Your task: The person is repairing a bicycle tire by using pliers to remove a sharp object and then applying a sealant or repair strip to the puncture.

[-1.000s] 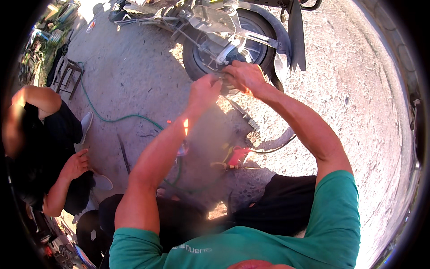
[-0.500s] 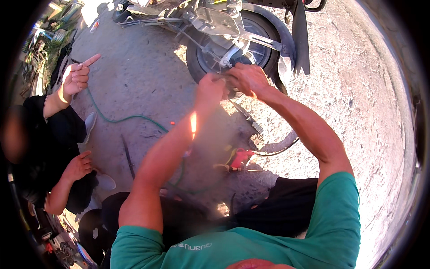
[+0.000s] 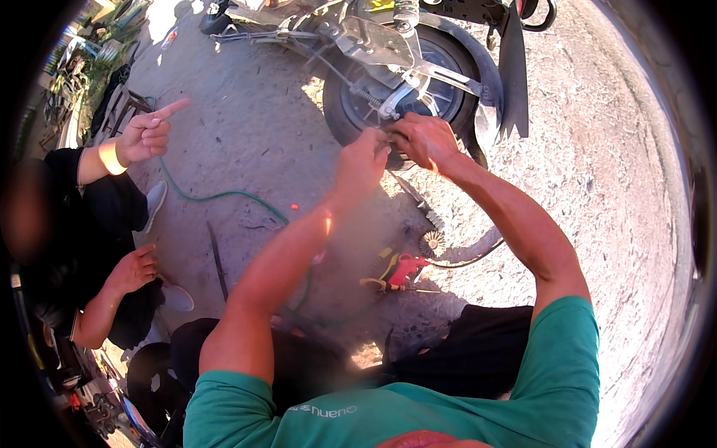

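Observation:
My left hand (image 3: 363, 158) and my right hand (image 3: 426, 140) meet at the lower side of a motorcycle's rear wheel (image 3: 340, 112). Both are closed, fingertips pinched together around something small that I cannot make out. Just above them is a silver brake arm (image 3: 393, 103) on the wheel hub, with a coil spring (image 3: 367, 97) along a thin rod to its left. My right fingers hide part of the tyre and whatever lies behind them.
Below the wheel lie a round wire brush (image 3: 432, 243), a red-and-yellow tool (image 3: 405, 269) and a screwdriver (image 3: 413, 289). A green hose (image 3: 224, 195) crosses the ground near a dark metal bar (image 3: 216, 257). At the left sits another person, one hand (image 3: 149, 137) pointing toward the motorcycle.
My hands stay together by the brake arm, fingers shifting slightly. The motorcycle and ground sit a little lower and further right in the picture. The other person's pointing hand has shifted right.

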{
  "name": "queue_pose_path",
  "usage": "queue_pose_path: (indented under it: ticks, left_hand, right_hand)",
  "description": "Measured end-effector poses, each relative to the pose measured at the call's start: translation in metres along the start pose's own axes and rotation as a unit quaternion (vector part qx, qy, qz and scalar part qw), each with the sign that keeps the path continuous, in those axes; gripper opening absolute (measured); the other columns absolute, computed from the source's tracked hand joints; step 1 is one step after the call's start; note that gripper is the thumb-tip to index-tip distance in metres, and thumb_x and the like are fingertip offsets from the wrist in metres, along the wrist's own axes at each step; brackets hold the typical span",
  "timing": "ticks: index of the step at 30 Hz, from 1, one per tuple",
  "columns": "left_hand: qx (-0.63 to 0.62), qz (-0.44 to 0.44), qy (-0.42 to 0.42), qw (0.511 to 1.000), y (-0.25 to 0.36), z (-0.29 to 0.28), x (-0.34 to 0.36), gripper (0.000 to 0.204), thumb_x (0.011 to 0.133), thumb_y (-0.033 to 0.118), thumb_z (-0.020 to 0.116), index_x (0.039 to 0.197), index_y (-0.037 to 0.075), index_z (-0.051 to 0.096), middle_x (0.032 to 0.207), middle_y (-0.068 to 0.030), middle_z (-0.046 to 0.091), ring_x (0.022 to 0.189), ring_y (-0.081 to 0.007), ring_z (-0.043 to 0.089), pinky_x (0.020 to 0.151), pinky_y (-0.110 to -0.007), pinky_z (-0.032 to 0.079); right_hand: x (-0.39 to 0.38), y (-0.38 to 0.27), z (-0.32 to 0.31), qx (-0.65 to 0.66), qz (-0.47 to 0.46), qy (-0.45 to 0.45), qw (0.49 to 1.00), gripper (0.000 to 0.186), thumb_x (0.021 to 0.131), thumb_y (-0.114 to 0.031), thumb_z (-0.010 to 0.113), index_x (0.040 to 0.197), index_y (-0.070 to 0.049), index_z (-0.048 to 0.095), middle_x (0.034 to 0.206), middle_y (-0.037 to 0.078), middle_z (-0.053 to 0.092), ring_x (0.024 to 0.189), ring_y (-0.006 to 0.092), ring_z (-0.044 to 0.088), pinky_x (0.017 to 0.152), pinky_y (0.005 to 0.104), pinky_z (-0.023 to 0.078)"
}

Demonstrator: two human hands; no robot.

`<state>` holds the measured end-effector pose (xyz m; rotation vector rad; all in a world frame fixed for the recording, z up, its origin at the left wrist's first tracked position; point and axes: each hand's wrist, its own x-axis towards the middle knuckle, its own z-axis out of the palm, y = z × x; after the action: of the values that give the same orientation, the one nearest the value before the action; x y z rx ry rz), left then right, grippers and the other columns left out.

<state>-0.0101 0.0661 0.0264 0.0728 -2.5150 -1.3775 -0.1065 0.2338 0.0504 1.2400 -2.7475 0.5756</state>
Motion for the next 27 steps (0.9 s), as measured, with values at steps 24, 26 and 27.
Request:
queue_pose_path:
  ticks: [24, 26, 27]
  left_hand:
    - [-0.31, -0.322, -0.015, 0.894, 0.008, 0.003, 0.019, 0.016, 0.098, 0.018, 0.07, 0.101, 0.003, 0.065, 0.081, -0.0086, 0.072, 0.062, -0.0155, 0.064, 0.054, -0.03, 0.049]
    - [-0.307, -0.315, -0.023, 0.898, 0.006, 0.005, 0.02, 0.016, 0.097, 0.018, 0.07, 0.102, 0.003, 0.065, 0.082, -0.0079, 0.072, 0.065, -0.0158, 0.065, 0.056, -0.031, 0.051]
    - [-0.237, -0.262, -0.012, 0.935, 0.0, 0.007, 0.019, 0.016, 0.096, 0.017, 0.071, 0.102, 0.003, 0.065, 0.083, -0.0082, 0.073, 0.068, -0.0166, 0.067, 0.059, -0.032, 0.052]
  right_hand:
    - [0.0, 0.0, -0.001, 0.006, 0.008, -0.011, 1.0, 0.025, 0.096, -0.027, 0.06, 0.112, -0.014, 0.076, 0.103, 0.008, 0.069, 0.097, 0.0307, 0.07, 0.084, 0.0433, 0.056]
    - [0.0, 0.001, 0.0, 0.005, 0.006, -0.009, 1.0, 0.025, 0.096, -0.027, 0.06, 0.112, -0.015, 0.076, 0.103, 0.008, 0.069, 0.097, 0.0307, 0.07, 0.084, 0.043, 0.056]
    - [0.001, 0.0, 0.0, 0.005, 0.004, -0.007, 1.0, 0.026, 0.096, -0.027, 0.06, 0.112, -0.015, 0.076, 0.103, 0.008, 0.069, 0.097, 0.0307, 0.07, 0.085, 0.0429, 0.056]
